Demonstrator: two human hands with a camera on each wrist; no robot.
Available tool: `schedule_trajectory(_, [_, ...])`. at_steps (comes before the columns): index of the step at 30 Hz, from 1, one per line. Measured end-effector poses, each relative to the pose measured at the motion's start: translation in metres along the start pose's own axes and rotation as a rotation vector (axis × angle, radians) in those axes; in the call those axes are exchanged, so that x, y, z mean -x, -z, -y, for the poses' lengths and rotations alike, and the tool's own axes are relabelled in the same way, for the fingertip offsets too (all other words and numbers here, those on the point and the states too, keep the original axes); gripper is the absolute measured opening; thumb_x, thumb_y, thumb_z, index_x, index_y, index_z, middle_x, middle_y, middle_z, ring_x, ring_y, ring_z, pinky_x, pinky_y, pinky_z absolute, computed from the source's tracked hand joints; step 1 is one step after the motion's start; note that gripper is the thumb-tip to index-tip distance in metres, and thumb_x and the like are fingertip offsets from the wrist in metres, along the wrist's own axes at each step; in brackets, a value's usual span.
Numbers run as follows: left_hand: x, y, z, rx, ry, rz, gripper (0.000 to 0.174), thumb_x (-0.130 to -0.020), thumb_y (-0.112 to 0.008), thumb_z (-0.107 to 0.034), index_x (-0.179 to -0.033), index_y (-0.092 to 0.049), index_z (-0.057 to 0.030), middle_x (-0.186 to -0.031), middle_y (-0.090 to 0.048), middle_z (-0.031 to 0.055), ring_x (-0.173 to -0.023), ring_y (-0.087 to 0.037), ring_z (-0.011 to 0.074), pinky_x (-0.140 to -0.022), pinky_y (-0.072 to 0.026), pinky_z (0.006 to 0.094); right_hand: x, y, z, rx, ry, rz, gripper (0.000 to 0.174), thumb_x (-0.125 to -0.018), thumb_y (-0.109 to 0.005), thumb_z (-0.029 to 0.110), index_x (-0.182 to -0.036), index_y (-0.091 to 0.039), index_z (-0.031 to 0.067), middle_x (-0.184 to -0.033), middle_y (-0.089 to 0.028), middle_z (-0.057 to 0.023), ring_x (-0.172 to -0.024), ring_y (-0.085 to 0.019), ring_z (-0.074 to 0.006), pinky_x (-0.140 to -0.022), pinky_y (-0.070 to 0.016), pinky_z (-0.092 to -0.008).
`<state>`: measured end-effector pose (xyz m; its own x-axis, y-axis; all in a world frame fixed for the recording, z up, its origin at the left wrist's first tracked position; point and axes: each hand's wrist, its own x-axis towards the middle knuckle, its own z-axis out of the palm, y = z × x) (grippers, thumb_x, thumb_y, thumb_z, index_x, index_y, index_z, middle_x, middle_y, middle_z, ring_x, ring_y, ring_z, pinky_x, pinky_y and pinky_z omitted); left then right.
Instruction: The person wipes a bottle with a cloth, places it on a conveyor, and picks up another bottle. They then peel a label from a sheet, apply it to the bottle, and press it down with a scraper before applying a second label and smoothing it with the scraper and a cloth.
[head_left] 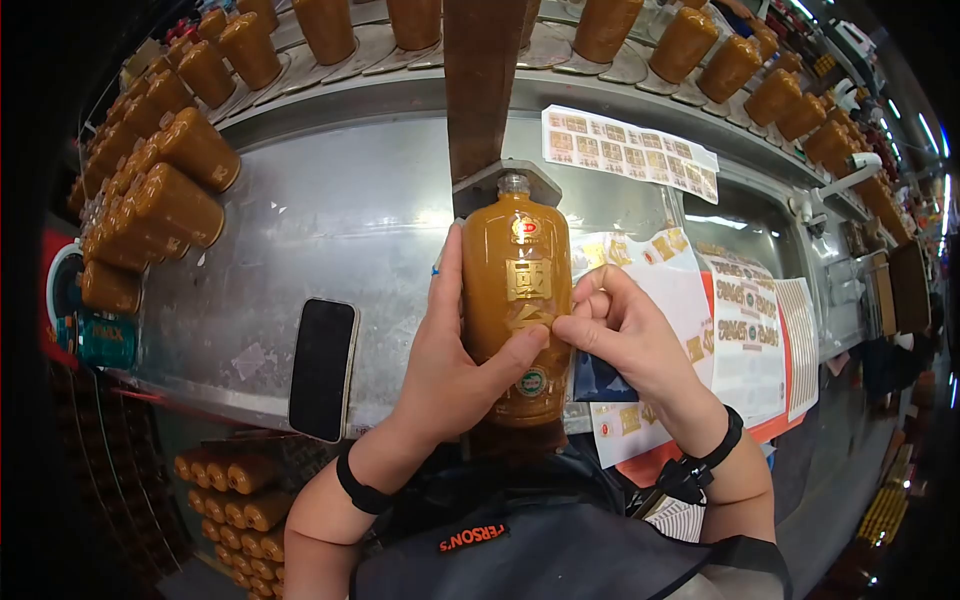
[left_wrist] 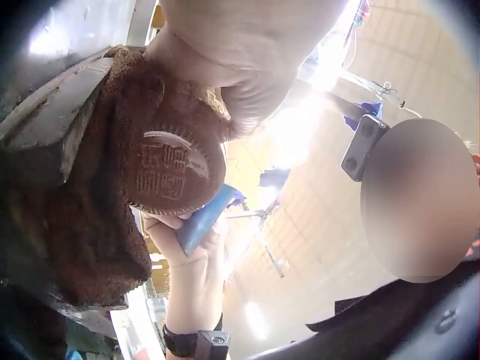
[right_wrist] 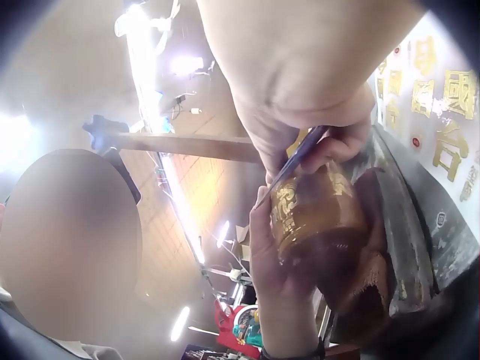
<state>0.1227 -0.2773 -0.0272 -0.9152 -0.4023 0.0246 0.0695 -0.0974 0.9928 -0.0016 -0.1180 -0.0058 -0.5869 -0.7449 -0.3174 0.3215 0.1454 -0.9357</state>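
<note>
Right, biggest first: the steel bench slopes across the head view, w/ a line of bottles curving along the track above it. Sticker sheets are spread over the right of the bench, and 1 phone lies screen-up on the left.

Centre stage, 1 amber bottle leans against the bench, neck up in a grey bracket, base on a brown pad. Left hand is wrapped round the bottle's left side, thumb laid across the front over the lower of the 2 gold characters, so that's a firm hold. Right hand sits on the other side, fingers curled. It's pinching a thin blue strip and touching the bottle's front just beside the left thumb. Whether that strip is a scraper or a bit of backing, the wrist views are too blurred to tell.

Risks, as I judge it:
- The thumb's right on the gold, so any slide could smear, skew or crease a character.
- The glaze looks slick. If the left grip slackens, the bottle could twist in the bracket & slip off the pad.
- The strip's edge, pushed too hard, might scratch the gold.
</note>
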Motion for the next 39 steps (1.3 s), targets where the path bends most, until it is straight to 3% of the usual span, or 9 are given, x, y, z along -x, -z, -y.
schedule_trajectory(7, [-0.001,0.002,-0.001,0.028,0.002,0.030,0.097,-0.091,-0.071,-0.015,-0.157,-0.003,0.0020,-0.152,-0.035,0.0203,-0.139,-0.040,0.0258,-0.112,-0.0363,0.0367,-0.002,0.003,-0.003,-0.071,-0.035,0.003,0.036,-0.087,-0.078,0.011,-0.109,-0.051,0.0051,-0.076,-0.061,0.0029,-0.070,-0.055,-0.0024,-0.068,-0.0422,-0.0184])
schedule_trajectory(15, [-0.001,0.001,-0.005,0.123,0.030,0.031,0.081,-0.099,-0.059,-0.010,-0.157,-0.004,0.0018,-0.154,-0.033,0.0176,-0.140,-0.038,0.0233,-0.114,-0.0326,0.0355,-0.005,0.002,0.000,-0.077,-0.048,0.013,0.035,-0.088,-0.077,0.011,-0.112,-0.051,0.0051,-0.077,-0.062,0.0020,-0.071,-0.057,-0.0039,-0.070,-0.0439,-0.0197])
schedule_trajectory(39, [-0.001,0.008,-0.008,0.191,0.041,0.053,0.086,-0.098,-0.062,-0.013,-0.157,-0.002,0.0035,-0.156,-0.031,0.0197,-0.140,-0.039,0.0228,-0.114,-0.0324,0.0348,-0.006,0.007,-0.005,-0.026,-0.074,0.044,0.035,-0.090,-0.075,0.014,-0.114,-0.051,0.0070,-0.079,-0.062,0.0022,-0.076,-0.058,-0.0041,-0.075,-0.0437,-0.0203])
